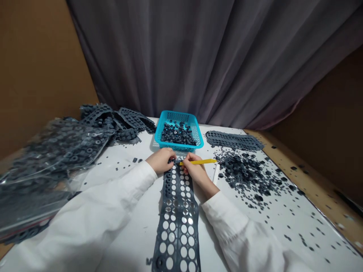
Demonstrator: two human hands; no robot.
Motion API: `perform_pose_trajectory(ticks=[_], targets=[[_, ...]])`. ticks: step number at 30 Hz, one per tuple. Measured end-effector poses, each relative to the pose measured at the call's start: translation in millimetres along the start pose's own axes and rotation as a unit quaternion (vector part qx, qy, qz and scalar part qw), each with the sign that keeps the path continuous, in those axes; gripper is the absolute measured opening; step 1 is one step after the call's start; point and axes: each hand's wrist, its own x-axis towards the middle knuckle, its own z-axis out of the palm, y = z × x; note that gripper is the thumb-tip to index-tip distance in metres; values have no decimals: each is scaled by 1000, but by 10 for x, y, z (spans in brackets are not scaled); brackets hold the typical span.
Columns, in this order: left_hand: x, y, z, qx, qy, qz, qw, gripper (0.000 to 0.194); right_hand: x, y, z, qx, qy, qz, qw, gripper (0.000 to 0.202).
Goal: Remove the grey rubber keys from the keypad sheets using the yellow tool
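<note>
A long dark rubber sheet with rows of round holes lies lengthwise in front of me. Some holes along its left side still hold dark rings. My left hand is at the sheet's far end, its fingers closed on the edge there; the fingertips are partly hidden. In my right hand is a slim yellow pen-like tool, pinched between thumb and fingers. Its tip points left, down at the sheet beside my left fingertips. Just beyond both hands stands a turquoise basket with many small dark rubber rings inside.
To the left, a clear plastic bag bulges with dark rings, and more perforated sheets are heaped behind it. At right lie a flat dark strip and a scattered pile of dark scraps. A grey curtain hangs behind the white table.
</note>
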Motion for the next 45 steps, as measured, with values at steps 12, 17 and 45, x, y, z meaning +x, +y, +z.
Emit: perform_pose_trajectory(ticks=[12, 17, 45], targets=[[-5, 171, 75, 193, -41, 40, 980, 19, 82, -44, 50, -25, 0, 15, 1000, 14], [-6, 190, 119, 232, -33, 49, 971, 21, 79, -28, 54, -18, 6, 18, 1000, 13], [-64, 151, 140, 257, -15, 46, 965, 19, 47, -25, 37, -19, 15, 12, 1000, 11]])
